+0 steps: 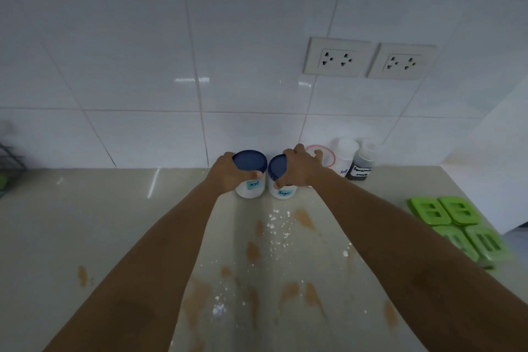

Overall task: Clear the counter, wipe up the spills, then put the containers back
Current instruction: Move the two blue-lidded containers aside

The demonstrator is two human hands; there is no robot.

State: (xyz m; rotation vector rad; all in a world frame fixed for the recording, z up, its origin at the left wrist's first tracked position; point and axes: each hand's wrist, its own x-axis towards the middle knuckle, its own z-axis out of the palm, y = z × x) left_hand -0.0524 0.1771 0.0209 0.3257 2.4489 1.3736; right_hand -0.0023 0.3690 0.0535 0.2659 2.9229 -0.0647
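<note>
Two white jars with dark blue lids stand side by side at the back of the beige counter, close to the tiled wall. My left hand grips the jar labelled MSG from its left side. The jar labelled Sugar is gripped near its lid by my right hand. Both jars look upright and rest on the counter. Brown liquid stains and spilled white powder spread over the counter between my forearms.
A red-rimmed lid or dish leans at the wall right of my right hand. Beside it stand a white salt bottle and a dark seasoning sauce bottle. Green trays lie at the right edge. A dark wire rack sits far left.
</note>
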